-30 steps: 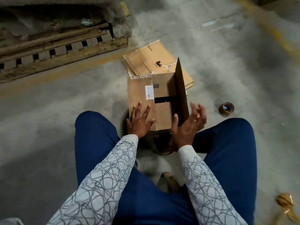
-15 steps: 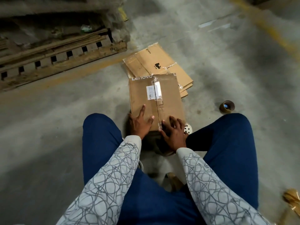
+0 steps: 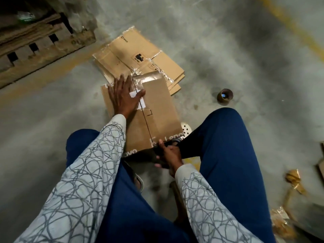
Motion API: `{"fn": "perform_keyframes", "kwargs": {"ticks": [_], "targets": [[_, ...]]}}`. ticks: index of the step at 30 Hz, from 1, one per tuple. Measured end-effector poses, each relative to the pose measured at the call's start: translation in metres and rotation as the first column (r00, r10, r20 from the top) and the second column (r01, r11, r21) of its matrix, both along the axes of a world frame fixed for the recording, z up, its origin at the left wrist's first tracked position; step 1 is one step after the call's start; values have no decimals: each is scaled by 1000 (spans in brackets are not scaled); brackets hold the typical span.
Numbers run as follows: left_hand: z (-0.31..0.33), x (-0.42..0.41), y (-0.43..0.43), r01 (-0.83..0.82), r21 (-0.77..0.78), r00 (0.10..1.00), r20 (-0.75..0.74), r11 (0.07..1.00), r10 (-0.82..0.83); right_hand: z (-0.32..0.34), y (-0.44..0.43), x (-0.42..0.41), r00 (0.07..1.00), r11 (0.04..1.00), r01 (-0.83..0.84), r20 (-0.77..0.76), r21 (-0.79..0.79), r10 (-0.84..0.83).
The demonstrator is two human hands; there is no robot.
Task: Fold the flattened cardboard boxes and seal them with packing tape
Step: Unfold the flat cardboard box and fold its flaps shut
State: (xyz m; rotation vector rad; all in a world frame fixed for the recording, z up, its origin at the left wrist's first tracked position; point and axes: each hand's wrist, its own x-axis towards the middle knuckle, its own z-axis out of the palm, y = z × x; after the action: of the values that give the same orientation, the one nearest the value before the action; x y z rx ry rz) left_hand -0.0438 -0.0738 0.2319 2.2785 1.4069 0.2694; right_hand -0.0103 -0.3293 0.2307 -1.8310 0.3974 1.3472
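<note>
Head view. We see the folded box (image 3: 158,109) standing on the concrete floor (image 3: 245,50) between the person's knees, top flaps closed. The left hand (image 3: 122,97) lies flat on the far left part of the top, fingers straight and spread. The right hand (image 3: 167,153) curls its fingers round the box's near edge, with the thumb on top. Flattened boxes (image 3: 140,53) lie just beyond it. The tape roll (image 3: 225,97) sits apart, to the right.

A wooden pallet (image 3: 43,50) lies upper left, crumpled brown scraps (image 3: 294,179) lower right
</note>
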Motion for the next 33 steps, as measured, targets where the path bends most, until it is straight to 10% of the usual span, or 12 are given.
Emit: {"fn": "perform_keyframes", "kwargs": {"ticks": [4, 12, 21, 33], "targets": [[-5, 18, 19, -5, 54, 988, -153, 999, 13, 2, 16, -5, 983, 989, -40, -170, 145, 65], [8, 7, 24, -81, 84, 958, -267, 993, 100, 3, 5, -11, 785, 871, -470, 384, -141, 486], [49, -62, -14, -660, -135, 751, -170, 739, 639, 82, 45, 66, 689, 959, -281, 687, -40, 230], [34, -75, -56, -763, -233, 615, 24, 603, 788, 56, 61, 100, 599, 922, -387, 755, -18, 267]]}}
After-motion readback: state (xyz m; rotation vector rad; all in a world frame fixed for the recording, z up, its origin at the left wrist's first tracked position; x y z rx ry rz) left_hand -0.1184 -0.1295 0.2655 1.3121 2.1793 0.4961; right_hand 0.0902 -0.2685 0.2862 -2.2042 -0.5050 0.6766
